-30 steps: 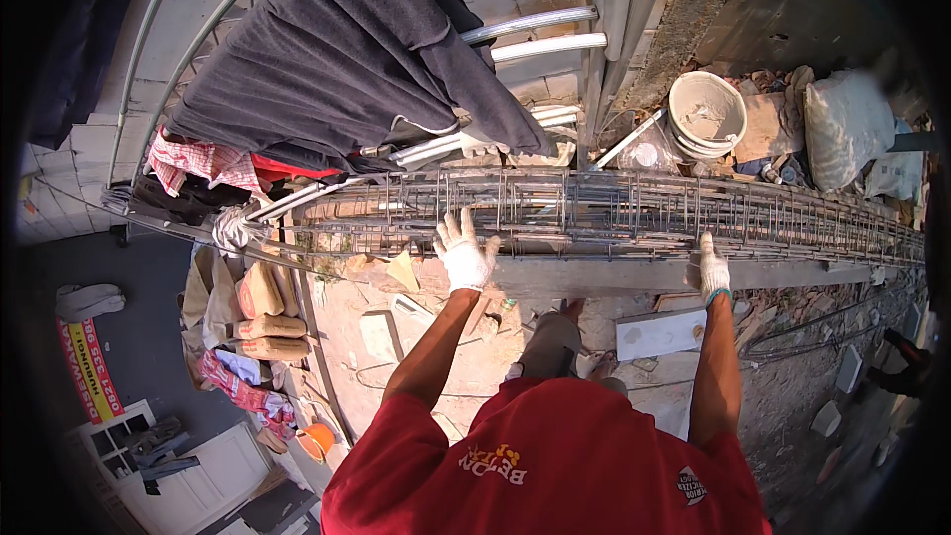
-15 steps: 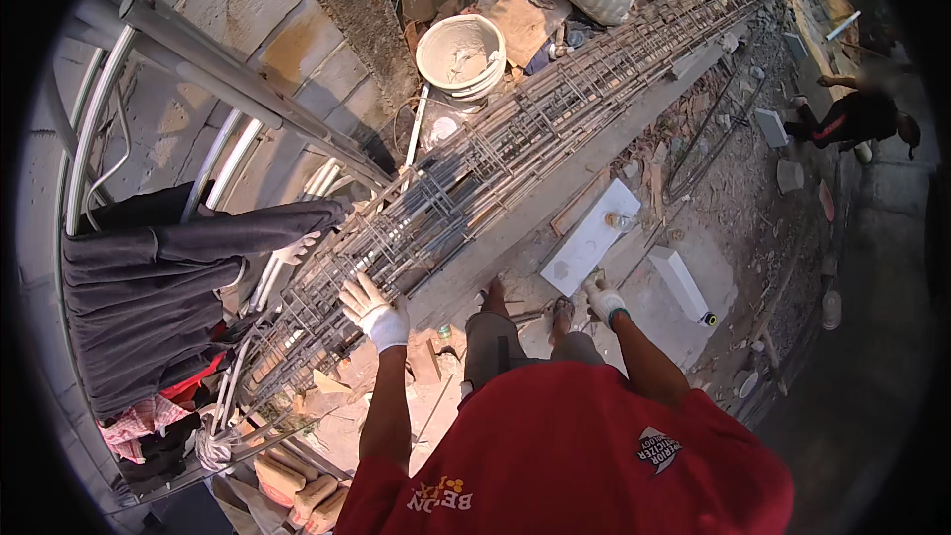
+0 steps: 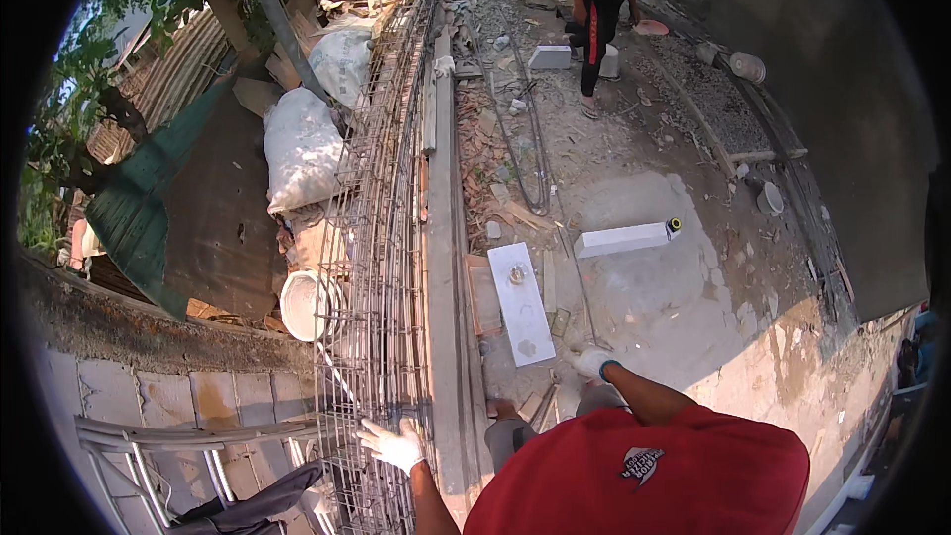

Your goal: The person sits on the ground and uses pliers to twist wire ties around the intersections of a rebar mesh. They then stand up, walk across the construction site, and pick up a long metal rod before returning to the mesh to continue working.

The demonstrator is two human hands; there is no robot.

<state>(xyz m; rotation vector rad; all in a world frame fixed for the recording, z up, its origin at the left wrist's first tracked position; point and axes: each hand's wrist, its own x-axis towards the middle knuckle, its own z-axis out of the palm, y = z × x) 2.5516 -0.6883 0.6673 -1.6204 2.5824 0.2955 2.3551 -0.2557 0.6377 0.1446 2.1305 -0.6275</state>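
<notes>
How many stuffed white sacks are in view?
2: a near sack left of the rebar cages, and a far sack just beyond it, also left of the cages. Others could be hidden behind the clutter.

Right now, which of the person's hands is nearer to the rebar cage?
Left. The gloved left hand is over the rebar cage; whether it touches is unclear. The right hand is apart from it, off to its right, near a white slab.
</notes>
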